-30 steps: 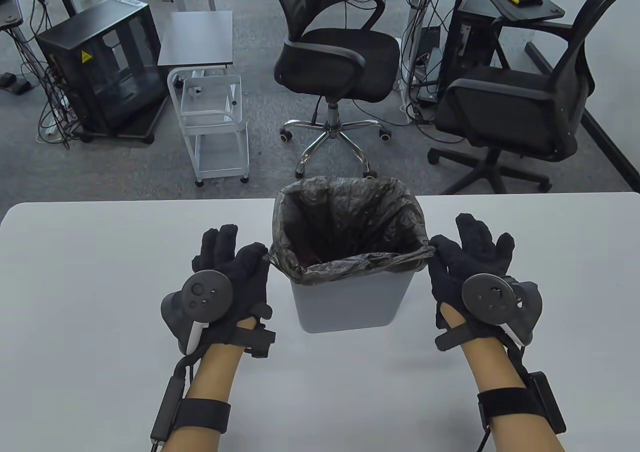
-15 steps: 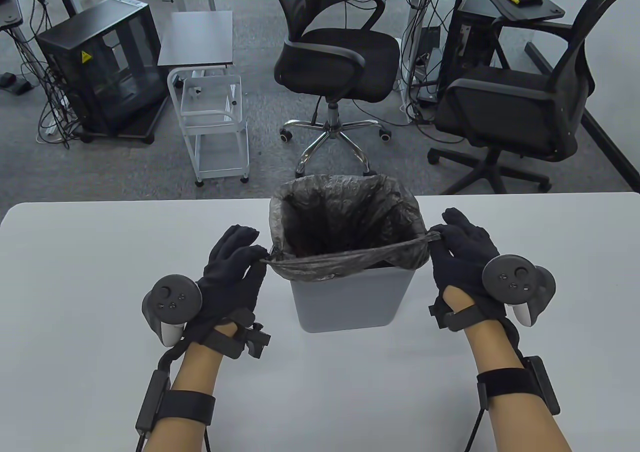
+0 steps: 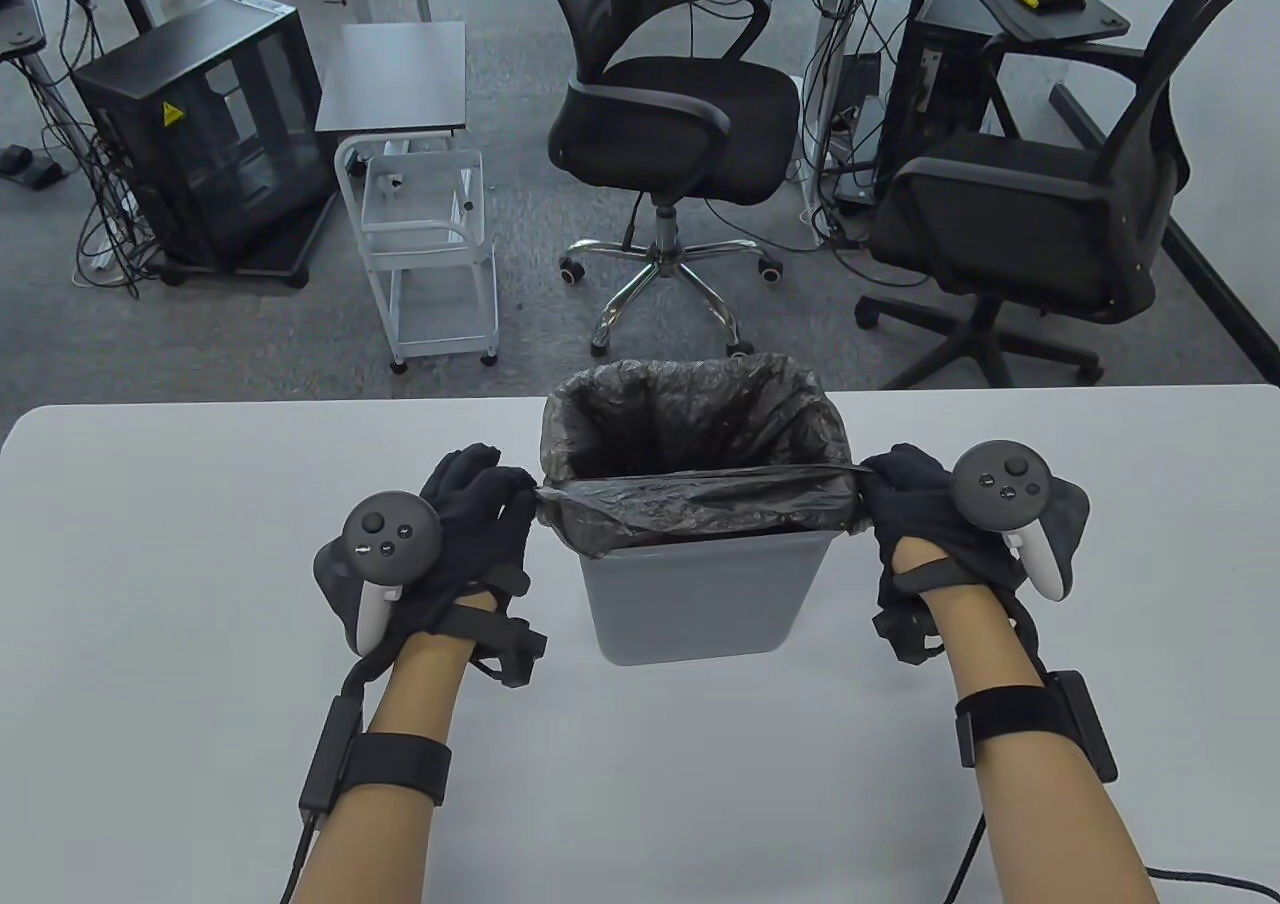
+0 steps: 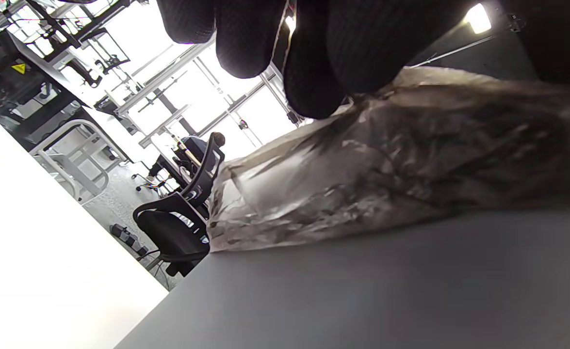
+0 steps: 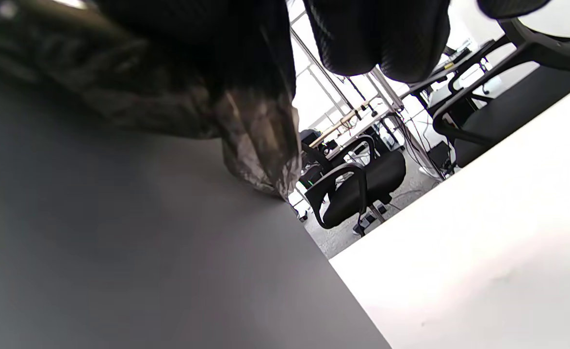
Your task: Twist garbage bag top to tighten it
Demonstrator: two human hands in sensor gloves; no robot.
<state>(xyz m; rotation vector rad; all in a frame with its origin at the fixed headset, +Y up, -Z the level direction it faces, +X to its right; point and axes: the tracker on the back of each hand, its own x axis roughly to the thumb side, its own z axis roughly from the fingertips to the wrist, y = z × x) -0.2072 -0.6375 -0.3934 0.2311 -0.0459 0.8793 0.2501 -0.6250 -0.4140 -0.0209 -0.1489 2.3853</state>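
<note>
Left hand (image 3: pixel 478 529): clenched, pinching the garbage bag (image 3: pixel 690 499) rim corner.
Right hand (image 3: pixel 915 519): clenched on the opposite corner.
Between hands: front rim stretched taut above the bin (image 3: pixel 700 599).

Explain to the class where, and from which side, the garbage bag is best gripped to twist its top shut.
Grip the garbage bag at the two near corners of its loose rim, one from each side of the bin. The near rim is already lifted off the bin and pulled into a flat band there, where the left hand and right hand pinch it, so the ends probably gather easily.
</note>
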